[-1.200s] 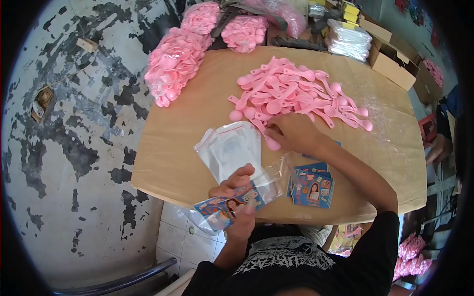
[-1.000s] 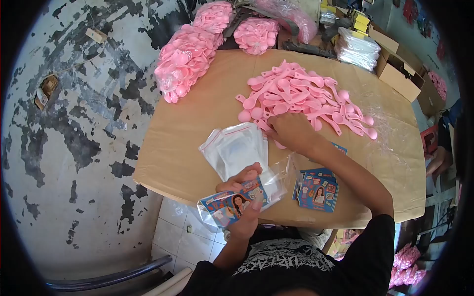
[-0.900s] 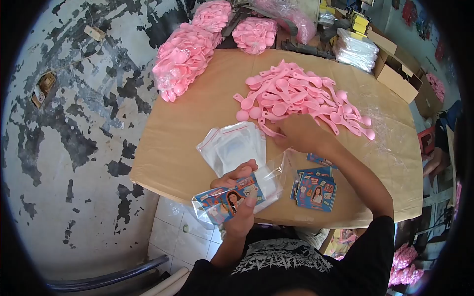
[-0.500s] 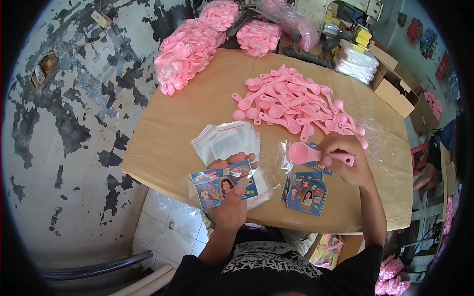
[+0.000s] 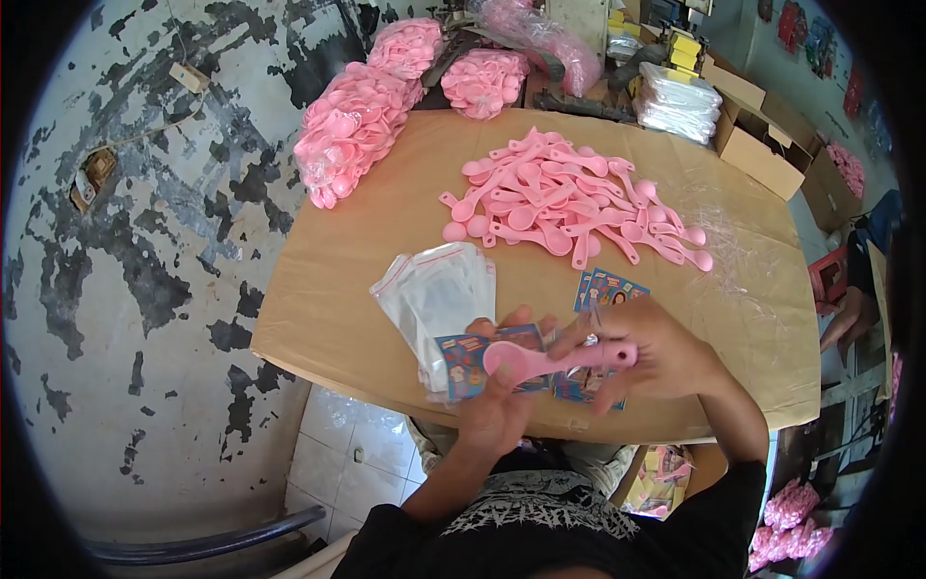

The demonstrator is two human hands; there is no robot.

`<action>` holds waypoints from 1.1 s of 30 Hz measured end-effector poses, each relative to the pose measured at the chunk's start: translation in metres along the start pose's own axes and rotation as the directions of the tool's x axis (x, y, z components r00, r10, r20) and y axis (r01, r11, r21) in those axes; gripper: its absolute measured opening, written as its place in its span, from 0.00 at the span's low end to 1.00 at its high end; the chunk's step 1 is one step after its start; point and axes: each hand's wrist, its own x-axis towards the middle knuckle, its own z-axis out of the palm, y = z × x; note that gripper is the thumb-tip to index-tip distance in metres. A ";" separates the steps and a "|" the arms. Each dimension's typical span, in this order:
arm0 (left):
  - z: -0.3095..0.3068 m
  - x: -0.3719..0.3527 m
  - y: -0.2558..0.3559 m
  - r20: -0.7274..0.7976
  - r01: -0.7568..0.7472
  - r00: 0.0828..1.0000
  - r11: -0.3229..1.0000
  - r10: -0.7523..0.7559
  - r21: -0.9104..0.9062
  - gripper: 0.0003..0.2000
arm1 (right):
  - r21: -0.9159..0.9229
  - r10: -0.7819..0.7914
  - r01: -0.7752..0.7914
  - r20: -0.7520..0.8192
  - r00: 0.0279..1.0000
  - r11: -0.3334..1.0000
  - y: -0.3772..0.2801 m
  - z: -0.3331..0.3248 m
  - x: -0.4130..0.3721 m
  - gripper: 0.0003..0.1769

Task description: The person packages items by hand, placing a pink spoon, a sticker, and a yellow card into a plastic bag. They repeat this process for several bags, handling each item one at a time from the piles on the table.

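The right hand [image 5: 646, 355] pinches a pink spoon [image 5: 555, 358] by its handle, the bowl over the left hand [image 5: 502, 405], whose fingers grip a bagged card [image 5: 465, 355].

Spoon heap [image 5: 569, 205] lies on the table [image 5: 352, 246] — bag stack [image 5: 434, 294] nearer, leftward; cards [image 5: 610, 288] right of that stack.

A pink plastic spoon [image 5: 564, 358] lies level at lower centre of the frame, round bowl pointing left, handle right; just behind it a clear bag [image 5: 436, 376] holds a blue printed card [image 5: 461, 353], tilted slightly.
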 end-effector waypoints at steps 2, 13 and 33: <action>0.006 -0.002 -0.006 -0.063 0.106 0.992 0.993 -0.110 -0.059 0.33 | -0.050 0.080 -0.079 0.019 0.997 0.996 -0.010 0.003 0.001 0.14; 0.010 0.018 0.004 0.117 -0.215 0.974 0.619 0.195 0.755 0.53 | -0.590 -0.283 0.032 -0.339 0.897 0.807 -0.034 -0.047 0.005 0.07; 0.031 0.010 -0.023 -0.120 0.360 0.895 0.535 -0.431 0.764 0.19 | -0.214 -0.083 -0.006 -0.403 0.911 0.977 -0.023 -0.032 0.006 0.17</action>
